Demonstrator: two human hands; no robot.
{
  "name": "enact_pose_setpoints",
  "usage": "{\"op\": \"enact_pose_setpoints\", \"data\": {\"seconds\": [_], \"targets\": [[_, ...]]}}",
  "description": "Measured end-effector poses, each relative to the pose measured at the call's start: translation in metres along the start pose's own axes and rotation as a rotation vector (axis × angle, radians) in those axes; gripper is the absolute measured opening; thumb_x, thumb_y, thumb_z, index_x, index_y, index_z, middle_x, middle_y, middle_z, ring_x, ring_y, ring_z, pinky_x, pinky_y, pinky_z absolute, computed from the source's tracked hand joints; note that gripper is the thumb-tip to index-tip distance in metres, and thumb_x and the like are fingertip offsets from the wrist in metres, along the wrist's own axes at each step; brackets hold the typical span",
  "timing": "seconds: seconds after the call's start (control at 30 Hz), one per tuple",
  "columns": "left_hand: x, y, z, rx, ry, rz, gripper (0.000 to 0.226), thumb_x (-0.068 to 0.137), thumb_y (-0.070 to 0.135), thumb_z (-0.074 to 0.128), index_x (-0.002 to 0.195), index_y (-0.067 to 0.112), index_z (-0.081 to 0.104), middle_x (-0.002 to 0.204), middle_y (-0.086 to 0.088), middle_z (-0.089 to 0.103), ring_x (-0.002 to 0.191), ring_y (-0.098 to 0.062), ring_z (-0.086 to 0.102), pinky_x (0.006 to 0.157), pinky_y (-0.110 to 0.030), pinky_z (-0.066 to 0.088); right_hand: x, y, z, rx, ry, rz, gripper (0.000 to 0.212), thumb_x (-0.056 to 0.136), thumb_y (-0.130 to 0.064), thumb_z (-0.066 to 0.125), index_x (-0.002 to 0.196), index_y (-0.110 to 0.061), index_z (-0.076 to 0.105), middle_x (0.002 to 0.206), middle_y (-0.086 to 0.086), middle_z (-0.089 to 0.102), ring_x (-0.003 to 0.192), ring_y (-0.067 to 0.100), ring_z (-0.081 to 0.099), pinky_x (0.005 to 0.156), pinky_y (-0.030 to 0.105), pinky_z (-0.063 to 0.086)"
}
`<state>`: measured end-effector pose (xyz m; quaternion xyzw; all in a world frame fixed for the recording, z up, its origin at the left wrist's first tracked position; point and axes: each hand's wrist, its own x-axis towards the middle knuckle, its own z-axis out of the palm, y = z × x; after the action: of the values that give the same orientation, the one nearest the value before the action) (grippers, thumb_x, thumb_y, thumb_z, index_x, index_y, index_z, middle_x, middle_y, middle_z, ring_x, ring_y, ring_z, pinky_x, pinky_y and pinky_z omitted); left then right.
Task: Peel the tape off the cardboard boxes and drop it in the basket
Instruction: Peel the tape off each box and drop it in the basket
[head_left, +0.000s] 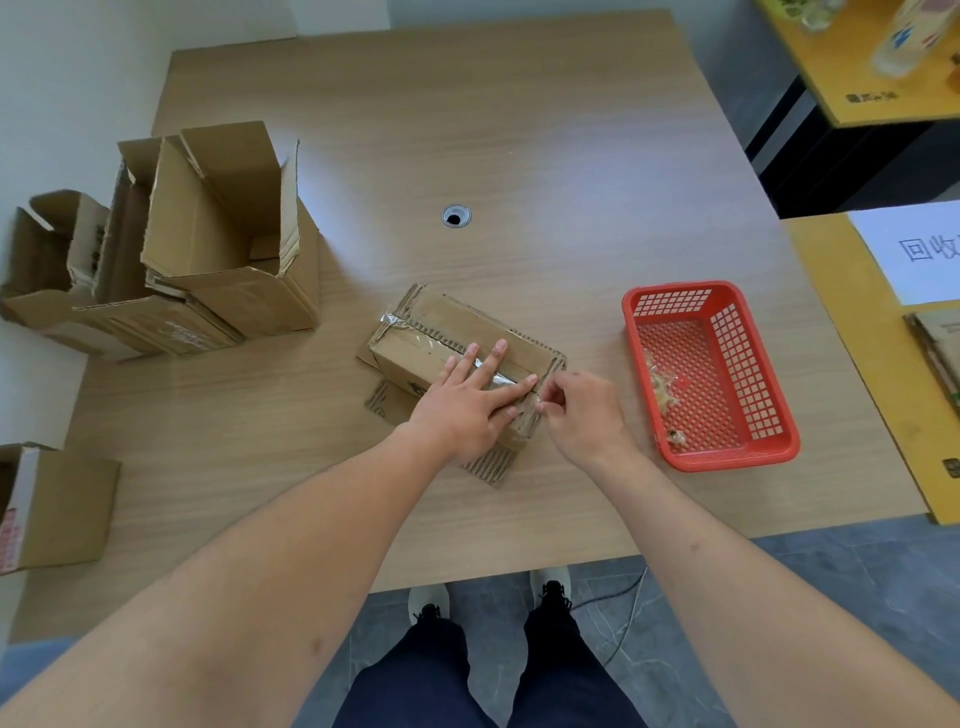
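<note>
While left hand (462, 405) lies spread flat, pinning box (457, 345) at mid-table, right hand (582, 410) pinches tape (498, 382) end at box's near corner. Best pull low and slow along the seam, keeping box pinned. Basket (753, 452) waits just right, scraps inside.

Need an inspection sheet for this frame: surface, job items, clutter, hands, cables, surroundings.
Surface: wooden table, with a grommet hole.
Job's things: taped box lying at centre; clear tape along its top and far end. Red basket to its right holds tape scraps.
Clutter: open boxes stacked at left; another box at the near left edge.
Grippers: left hand flat on the taped box; right hand pinching at its tape end.
Cables: one cable on the floor.
Surroundings: yellow table to the right with a printed sheet; grey tile floor.
</note>
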<state>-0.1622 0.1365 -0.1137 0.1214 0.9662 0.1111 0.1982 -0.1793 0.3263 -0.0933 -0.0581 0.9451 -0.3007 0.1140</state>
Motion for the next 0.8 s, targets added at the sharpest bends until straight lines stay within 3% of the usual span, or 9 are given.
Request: {"op": "enact_pose_setpoints", "data": {"seconds": [0.13, 0.23, 0.47, 0.57, 0.67, 0.8], "targets": [[0.001, 0.001, -0.003, 0.02, -0.03, -0.007, 0.049, 0.106, 0.059, 0.017, 0.151, 0.063, -0.001, 0.166, 0.009, -0.026, 0.155, -0.028, -0.02, 0.126, -0.044, -0.007, -0.014, 0.007, -0.005, 0.077, 0.054, -0.141, 0.007, 0.083, -0.009, 0.078, 0.085, -0.013, 0.072, 0.085, 0.004, 0.064, 0.079, 0.018, 0.06, 0.078, 0.033, 0.049], [0.001, 0.002, -0.005, 0.033, -0.049, -0.014, 0.049, 0.106, 0.059, 0.015, 0.151, 0.063, -0.003, 0.165, 0.009, -0.028, 0.155, -0.027, -0.021, 0.126, -0.044, -0.007, -0.017, 0.008, -0.008, 0.135, 0.071, -0.199, 0.011, 0.083, 0.001, 0.076, 0.085, -0.009, 0.073, 0.091, 0.005, 0.058, 0.077, 0.018, 0.059, 0.076, 0.028, 0.051], [0.002, 0.005, -0.006, 0.031, -0.052, -0.032, 0.05, 0.106, 0.057, 0.015, 0.152, 0.062, -0.002, 0.165, 0.008, -0.028, 0.155, -0.029, -0.019, 0.126, -0.044, -0.007, -0.03, 0.012, -0.016, 0.089, 0.013, -0.435, 0.014, 0.082, -0.001, 0.078, 0.083, -0.01, 0.067, 0.083, -0.003, 0.065, 0.076, 0.011, 0.059, 0.072, 0.037, 0.051], [0.003, 0.007, -0.006, 0.016, -0.053, -0.035, 0.05, 0.107, 0.056, 0.018, 0.153, 0.062, 0.0, 0.166, 0.008, -0.027, 0.155, -0.03, -0.019, 0.125, -0.044, -0.008, -0.03, 0.011, -0.013, 0.217, 0.084, -0.227, 0.012, 0.087, -0.015, 0.079, 0.09, -0.018, 0.068, 0.08, -0.008, 0.07, 0.074, 0.01, 0.065, 0.073, 0.038, 0.055], [0.002, 0.007, -0.008, 0.012, -0.059, -0.036, 0.05, 0.107, 0.055, 0.019, 0.153, 0.061, 0.0, 0.166, 0.008, -0.027, 0.155, -0.03, -0.02, 0.124, -0.044, -0.009, -0.025, 0.007, -0.01, 0.459, 0.082, 0.074, 0.029, 0.083, -0.029, 0.084, 0.102, -0.032, 0.062, 0.069, -0.001, 0.072, 0.067, 0.018, 0.072, 0.071, 0.042, 0.06], [0.002, 0.007, -0.009, 0.009, -0.064, -0.034, 0.051, 0.107, 0.055, 0.02, 0.153, 0.061, 0.0, 0.166, 0.007, -0.027, 0.155, -0.03, -0.02, 0.123, -0.044, -0.01, -0.015, 0.004, 0.0, 0.583, 0.087, 0.308, 0.022, 0.081, -0.034, 0.087, 0.079, -0.018, 0.071, 0.065, 0.006, 0.072, 0.064, 0.027, 0.073, 0.072, 0.053, 0.061]]}}
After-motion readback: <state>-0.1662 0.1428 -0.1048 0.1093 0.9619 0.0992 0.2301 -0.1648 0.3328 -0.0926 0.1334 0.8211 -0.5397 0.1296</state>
